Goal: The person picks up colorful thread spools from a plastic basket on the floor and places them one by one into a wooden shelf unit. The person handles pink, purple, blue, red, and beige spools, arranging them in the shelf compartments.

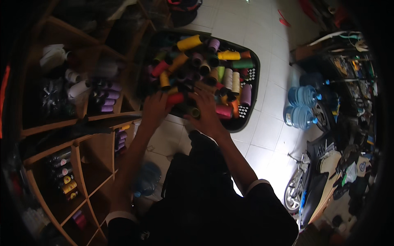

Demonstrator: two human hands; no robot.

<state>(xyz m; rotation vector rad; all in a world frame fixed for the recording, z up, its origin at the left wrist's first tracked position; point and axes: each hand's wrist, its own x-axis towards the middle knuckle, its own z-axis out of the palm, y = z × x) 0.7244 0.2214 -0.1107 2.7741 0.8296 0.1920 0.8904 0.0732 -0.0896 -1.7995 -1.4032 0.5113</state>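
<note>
Both our hands, left hand and right hand, dig into the black crate of thread spools; grip unclear, so we should lift spools singly.

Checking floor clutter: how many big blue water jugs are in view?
2: both blue translucent water jugs lie on the white tiled floor right of the black crate, one above the other. More may be hidden.

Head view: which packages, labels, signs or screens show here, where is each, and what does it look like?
Water jugs: two, right, on the floor; blue, round, lying sideways.
Spool labels: left shelf, lower cubby; small round end stickers, yellow and red.
White bag: top left shelf; crumpled plastic.
No signs or screens visible.
</note>
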